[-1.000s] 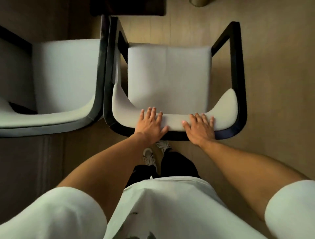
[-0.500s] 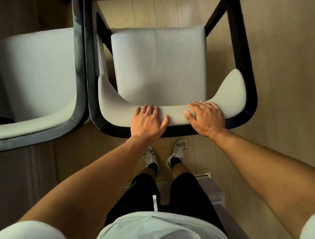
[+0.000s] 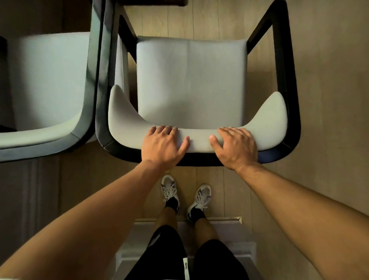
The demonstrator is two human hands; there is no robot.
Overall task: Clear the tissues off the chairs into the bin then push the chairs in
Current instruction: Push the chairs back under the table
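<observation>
A chair with a black frame and pale grey seat (image 3: 191, 80) stands right below me on the wood floor. My left hand (image 3: 162, 144) and my right hand (image 3: 236, 146) both lie on the chair's padded curved back (image 3: 199, 140). Their fingers curl over its top edge and the thumbs spread toward each other. A second grey chair (image 3: 48, 80) stands close against the first on the left. Both seats are bare, with no tissue in sight. No bin is in view.
A dark table edge (image 3: 151, 2) shows at the top, just beyond the chair fronts. A white ledge (image 3: 229, 235) lies behind my feet (image 3: 169, 191). Bare wood floor (image 3: 329, 100) runs along the right of the chair.
The chair and my hands have moved forward toward the table edge. My fingers went from lying flat on the chair back to curling over its top. My view has tilted further down.
</observation>
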